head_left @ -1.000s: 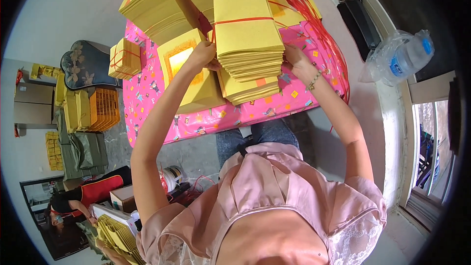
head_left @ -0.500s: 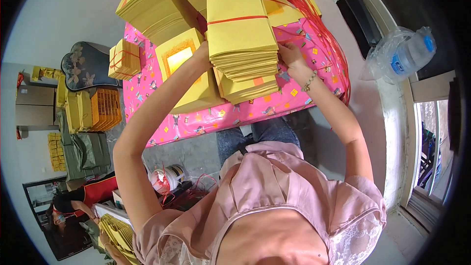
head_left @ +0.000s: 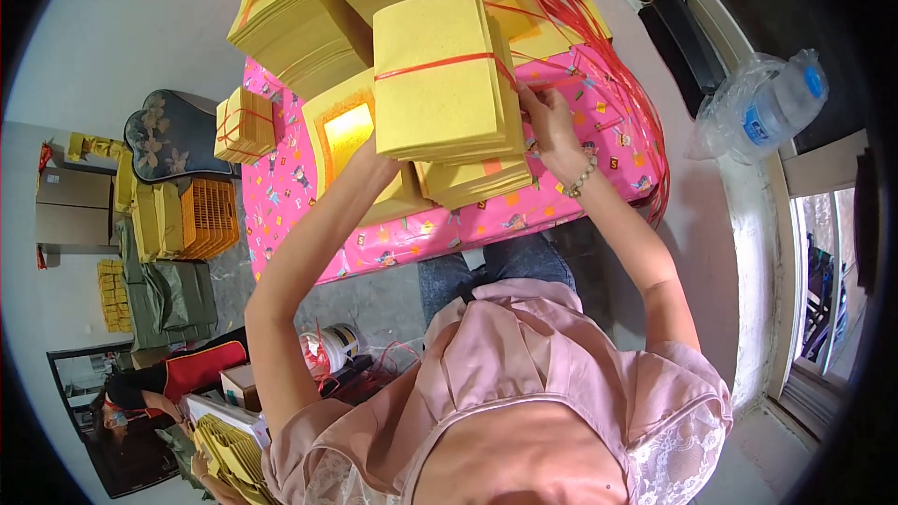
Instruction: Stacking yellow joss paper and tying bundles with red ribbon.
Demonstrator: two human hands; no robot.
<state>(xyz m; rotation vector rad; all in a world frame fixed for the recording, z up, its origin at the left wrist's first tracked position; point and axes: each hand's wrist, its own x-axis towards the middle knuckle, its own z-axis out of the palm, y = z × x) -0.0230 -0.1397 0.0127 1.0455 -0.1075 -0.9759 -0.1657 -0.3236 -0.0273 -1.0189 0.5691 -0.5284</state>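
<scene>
A thick stack of yellow paper sheets (head_left: 440, 70) with a red string across its top is lifted off the pink patterned table (head_left: 440, 229). My left hand (head_left: 374, 166) is under its left side, mostly hidden by the stack. My right hand (head_left: 549, 117) grips its right edge by the red string. A lower yellow stack (head_left: 472, 182) lies beneath it on the table.
More yellow paper stacks (head_left: 299, 23) fill the table's far side, one with a gold-foil square (head_left: 346, 131). Loose red strings (head_left: 608, 47) hang at the right. A plastic water bottle (head_left: 762, 103) lies on the sill. Crates and bundles (head_left: 187, 220) stand at the left, with another person (head_left: 140, 393) nearby.
The tied stack has risen and tilted toward me. Both hands moved up with it, and the left hand has slid further underneath.
</scene>
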